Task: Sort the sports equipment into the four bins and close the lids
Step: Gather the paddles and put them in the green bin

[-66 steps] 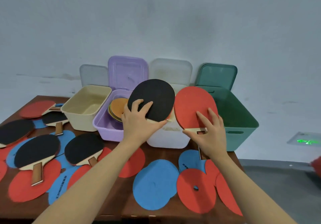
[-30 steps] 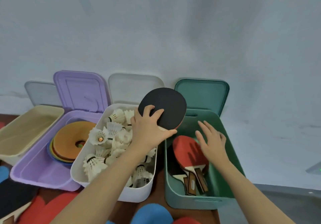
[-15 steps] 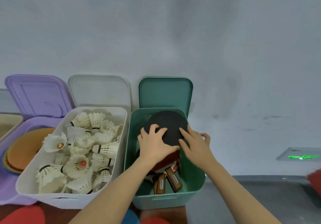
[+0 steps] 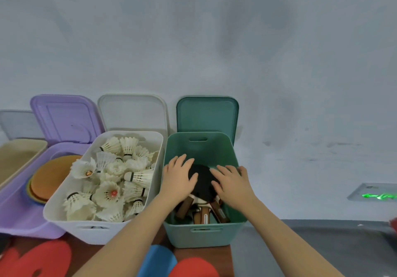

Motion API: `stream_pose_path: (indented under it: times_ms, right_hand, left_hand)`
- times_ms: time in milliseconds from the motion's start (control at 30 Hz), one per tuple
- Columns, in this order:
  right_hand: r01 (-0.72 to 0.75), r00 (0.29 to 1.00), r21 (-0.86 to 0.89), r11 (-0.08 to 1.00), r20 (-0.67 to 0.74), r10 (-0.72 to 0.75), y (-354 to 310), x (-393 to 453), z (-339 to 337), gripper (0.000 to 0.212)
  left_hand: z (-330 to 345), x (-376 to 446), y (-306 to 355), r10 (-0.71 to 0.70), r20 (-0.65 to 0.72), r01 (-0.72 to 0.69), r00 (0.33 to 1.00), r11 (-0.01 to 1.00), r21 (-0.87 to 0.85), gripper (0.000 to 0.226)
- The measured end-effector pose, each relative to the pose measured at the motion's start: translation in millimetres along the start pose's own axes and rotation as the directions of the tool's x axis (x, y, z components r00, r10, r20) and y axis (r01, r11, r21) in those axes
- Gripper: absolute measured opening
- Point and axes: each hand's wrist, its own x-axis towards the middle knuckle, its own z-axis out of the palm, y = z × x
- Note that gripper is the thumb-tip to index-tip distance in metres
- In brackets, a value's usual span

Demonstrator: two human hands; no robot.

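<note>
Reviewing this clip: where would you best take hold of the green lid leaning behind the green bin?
Grip the green lid by its free top edge, coming from above: it stands nearly upright against the wall, its lower part hidden behind the green bin.

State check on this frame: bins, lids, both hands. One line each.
Green bin: open, paddles inside.
Green lid: off, upright behind the bin.
White bin: open, full of shuttlecocks.
White lid: off, upright behind.
Purple bin: open, holds flat discs.
Purple lid: off, upright behind.
Beige bin: open, contents unclear.
Left hand: flat on the black paddle.
Right hand: flat on the same paddle.
</note>
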Motion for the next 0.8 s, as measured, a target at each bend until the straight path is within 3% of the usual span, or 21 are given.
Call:
stream_pose_path:
  times_ms: [167,533,800]
  right_hand:
    - [0.096,0.985,0.105,0.99,-0.151,-0.079,-26,-2,-1,0.04]
    - [0.14,0.976,0.064,0.988,-0.174,-0.127,-129,-19,-11,0.042]
    - [0.103,0.973,0.155,0.983,-0.219,-0.068,-248,-33,-9,0.036]
  left_hand:
    - [-28,-24,-18,0.022,-0.122,-0.016,0.992,0.999,0.048,0.048]
    - [-79,-95,-100,0.024,-0.177,-0.004,0.984,0.994,0.113,0.064]
    - [-123,-157,-187,0.067,-0.189,-0.049,0.98,0.994,0.095,0.044]
